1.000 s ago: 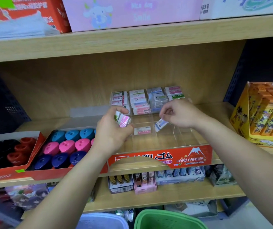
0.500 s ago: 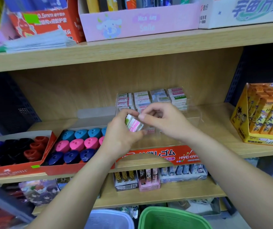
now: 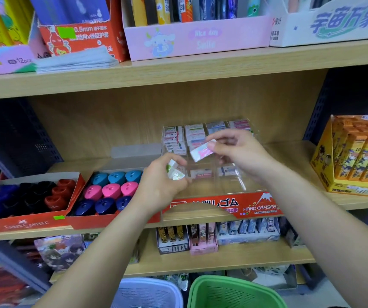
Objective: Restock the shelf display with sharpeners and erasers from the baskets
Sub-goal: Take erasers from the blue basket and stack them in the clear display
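My right hand [image 3: 240, 152] pinches a pink and white eraser [image 3: 202, 151] above the clear eraser display [image 3: 252, 187] with the red HARD ERASER front on the middle shelf. My left hand [image 3: 160, 185] grips a few green and white erasers [image 3: 174, 171] at the display's left edge. Stacked erasers [image 3: 195, 134] fill the display's back row. Two single erasers [image 3: 200, 173] lie in the row in front of it. Left of the display, a red tray [image 3: 111, 218] holds teal, pink and navy sharpeners [image 3: 111, 190].
A Faber-Castell tray [image 3: 26, 222] of dark and red sharpeners sits at the far left. An orange box display [image 3: 354, 156] stands on the right. A green basket [image 3: 234, 292] and a pale blue basket [image 3: 147, 294] are below. Boxes line the top shelf [image 3: 178, 70].
My right hand took a pink eraser from the stack in my left hand and lifted it up and to the right. The view tilted upward.
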`<state>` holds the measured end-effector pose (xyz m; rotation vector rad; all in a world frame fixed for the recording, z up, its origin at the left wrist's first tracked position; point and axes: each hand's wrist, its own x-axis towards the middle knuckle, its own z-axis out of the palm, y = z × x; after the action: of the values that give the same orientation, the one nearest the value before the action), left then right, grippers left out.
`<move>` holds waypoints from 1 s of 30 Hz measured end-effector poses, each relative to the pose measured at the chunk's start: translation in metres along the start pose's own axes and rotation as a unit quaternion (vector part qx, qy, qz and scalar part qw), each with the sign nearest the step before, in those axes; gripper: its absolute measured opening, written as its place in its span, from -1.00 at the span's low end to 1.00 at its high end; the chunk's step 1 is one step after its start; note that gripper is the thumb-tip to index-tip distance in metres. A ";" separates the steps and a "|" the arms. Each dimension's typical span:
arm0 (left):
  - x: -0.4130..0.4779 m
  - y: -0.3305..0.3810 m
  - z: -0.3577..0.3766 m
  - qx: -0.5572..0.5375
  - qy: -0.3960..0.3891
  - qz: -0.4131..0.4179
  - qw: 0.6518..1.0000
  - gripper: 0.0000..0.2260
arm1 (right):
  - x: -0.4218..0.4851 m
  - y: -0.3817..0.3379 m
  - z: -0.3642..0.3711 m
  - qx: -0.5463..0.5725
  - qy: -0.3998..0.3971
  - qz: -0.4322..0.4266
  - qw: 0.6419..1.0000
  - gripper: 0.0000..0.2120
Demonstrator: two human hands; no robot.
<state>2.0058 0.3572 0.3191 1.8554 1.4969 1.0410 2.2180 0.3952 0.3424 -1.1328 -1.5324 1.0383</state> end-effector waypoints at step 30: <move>0.017 -0.021 -0.015 -0.003 0.051 -0.020 0.998 -0.78 | 0.065 0.047 0.005 -0.278 0.022 -0.083 0.957 -0.88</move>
<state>1.9835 0.3782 0.3150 1.7842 1.5806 1.1350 2.2130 0.4684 0.3088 -1.3593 -1.9093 0.4676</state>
